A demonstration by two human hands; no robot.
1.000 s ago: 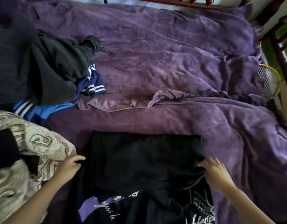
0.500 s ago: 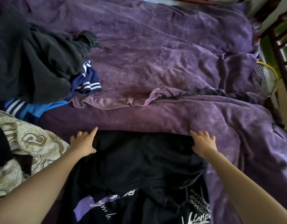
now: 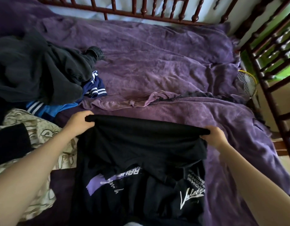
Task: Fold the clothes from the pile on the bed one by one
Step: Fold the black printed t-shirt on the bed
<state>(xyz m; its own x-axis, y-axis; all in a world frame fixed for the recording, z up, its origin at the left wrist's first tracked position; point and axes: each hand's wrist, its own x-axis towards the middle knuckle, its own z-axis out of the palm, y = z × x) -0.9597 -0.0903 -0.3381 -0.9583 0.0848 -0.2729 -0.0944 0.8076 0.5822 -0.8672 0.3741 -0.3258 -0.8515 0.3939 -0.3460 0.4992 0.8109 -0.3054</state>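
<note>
Pinching far corners of black shirt (image 3: 141, 141), left hand (image 3: 77, 123) and right hand (image 3: 217, 136) hold edge raised; uneven pull likely skews fold, bunches layers.

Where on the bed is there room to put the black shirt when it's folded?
The big bare stretch of purple blanket between the clothes pile, the wooden rail and the racket is free. So is the strip right of the black shirt. The left side is crowded: the pile, and the patterned cloth nearer you.

purple blanket (image 3: 157, 62), yellow racket (image 3: 247, 82) near wooden railing (image 3: 157, 16).
</note>
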